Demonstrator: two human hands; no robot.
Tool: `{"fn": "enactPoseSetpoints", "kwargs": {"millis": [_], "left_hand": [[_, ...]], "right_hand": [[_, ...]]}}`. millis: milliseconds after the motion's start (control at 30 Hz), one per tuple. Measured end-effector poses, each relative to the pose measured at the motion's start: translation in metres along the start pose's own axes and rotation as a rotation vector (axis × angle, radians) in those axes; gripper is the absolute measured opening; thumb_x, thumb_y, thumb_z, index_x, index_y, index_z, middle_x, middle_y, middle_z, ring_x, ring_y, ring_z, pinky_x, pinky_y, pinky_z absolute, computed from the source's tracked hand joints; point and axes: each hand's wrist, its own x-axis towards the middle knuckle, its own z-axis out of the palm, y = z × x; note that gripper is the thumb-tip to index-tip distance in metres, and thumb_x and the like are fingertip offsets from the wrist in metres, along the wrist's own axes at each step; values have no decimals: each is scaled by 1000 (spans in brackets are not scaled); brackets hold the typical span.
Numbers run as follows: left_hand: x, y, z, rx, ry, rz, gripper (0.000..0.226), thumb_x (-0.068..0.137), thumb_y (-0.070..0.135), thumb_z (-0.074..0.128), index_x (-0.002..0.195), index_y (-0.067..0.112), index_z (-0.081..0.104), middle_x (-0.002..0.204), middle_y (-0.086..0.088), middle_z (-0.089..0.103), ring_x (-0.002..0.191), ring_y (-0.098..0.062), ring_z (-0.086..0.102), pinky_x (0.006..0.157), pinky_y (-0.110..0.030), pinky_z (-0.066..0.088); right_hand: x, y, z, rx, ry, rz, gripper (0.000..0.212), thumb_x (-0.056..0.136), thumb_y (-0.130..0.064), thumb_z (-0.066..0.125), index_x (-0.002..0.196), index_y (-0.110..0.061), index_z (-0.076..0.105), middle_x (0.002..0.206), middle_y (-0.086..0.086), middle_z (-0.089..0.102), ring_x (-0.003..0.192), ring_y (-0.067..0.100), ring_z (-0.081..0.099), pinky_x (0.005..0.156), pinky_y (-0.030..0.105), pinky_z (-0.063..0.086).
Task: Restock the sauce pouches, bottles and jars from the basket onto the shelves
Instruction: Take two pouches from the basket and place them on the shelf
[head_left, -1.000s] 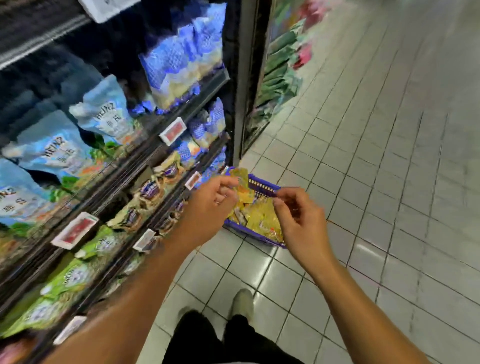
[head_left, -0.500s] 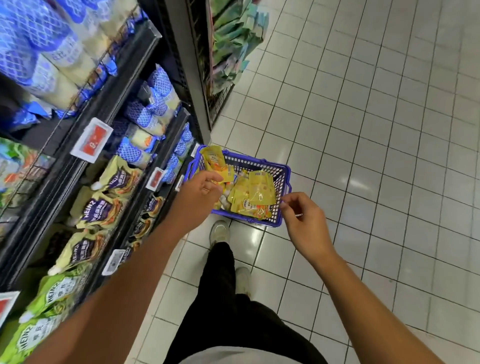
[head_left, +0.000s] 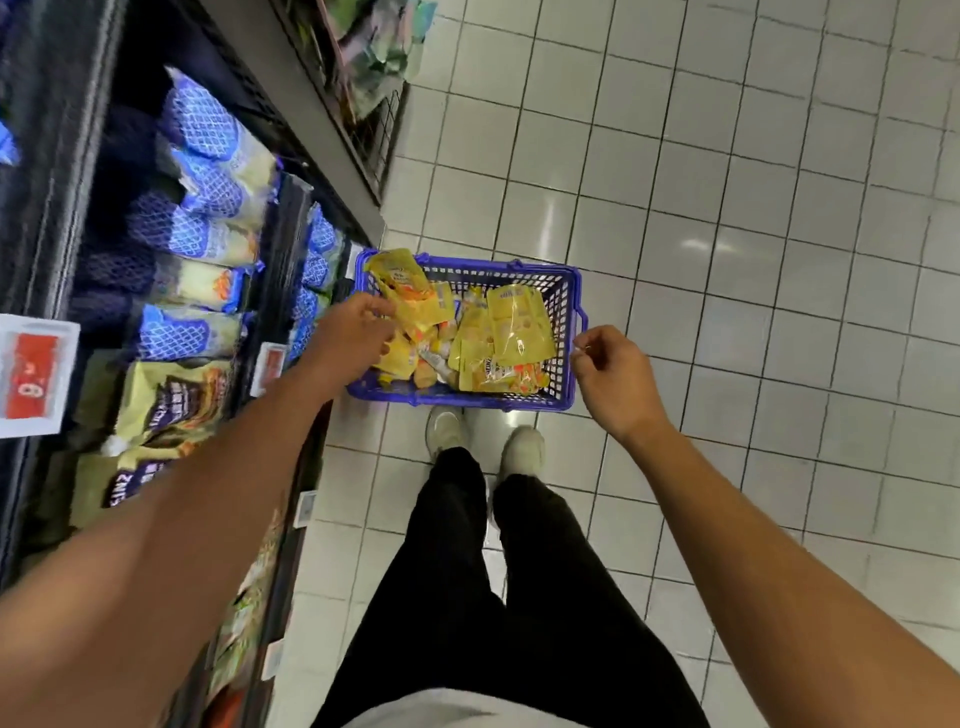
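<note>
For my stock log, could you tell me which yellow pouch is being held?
The pouch at the basket's left end, raised over the rim, pinched by the left hand; the others lie loose inside.

A blue lattice-walled basket (head_left: 457, 401) sits on the tiled floor (head_left: 727, 208), just beside the foot of the shelves (head_left: 283, 244). Inside it, yellow sauce pouches (head_left: 514, 327) lie flat and overlapping in a loose heap, and some show a Heinz label. 1 raised pouch (head_left: 410, 291) tilts over the basket's far left corner, pinched by the left hand (head_left: 353, 338). On the shelves, blue-and-white pouches (head_left: 208, 171) lie above pale green pouches (head_left: 166, 400) with purple labels.
</note>
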Motion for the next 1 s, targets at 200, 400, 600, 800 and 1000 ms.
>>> {"fn": "enactPoseSetpoints", "kwargs": {"millis": [200,400,600,800,1000], "left_hand": [[62,-38,39,23,-7,-119,19,68,32,58,86,35,63,75,2,72,59,-12,67,70,-42,59],[128,-71,99,-2,-19,-212,11,74,25,62,85,29,62,81,-3,70,79,-24,70,76,-45,61],[200,-109,143,-104,6,-269,14,80,18,59,91,26,63,74,0,68,72,-19,65,75,-40,58],[284,-136,150,-217,189,-363,35,78,15,58,110,28,53,98,-5,66,88,-28,70,82,-44,60],[353,-152,151,-14,385,-307,69,78,32,70,140,13,47,143,-10,53,131,-30,51,108,-45,43]], "right_hand": [[58,37,26,-85,-94,52,13,98,-14,57,109,-9,60,103,12,69,93,29,68,80,46,59],[129,106,75,-223,-188,79,22,97,-19,58,117,-9,59,109,11,66,90,21,61,66,26,50],[196,171,126,-458,-320,83,35,97,-15,54,132,-8,52,127,18,62,104,31,59,77,32,48],[272,198,158,-886,-399,-198,71,88,-2,62,149,-15,29,138,24,47,120,44,54,91,53,53],[337,211,183,-1303,-397,-546,113,72,-4,82,154,-22,7,160,23,16,143,46,28,109,55,38]]}}
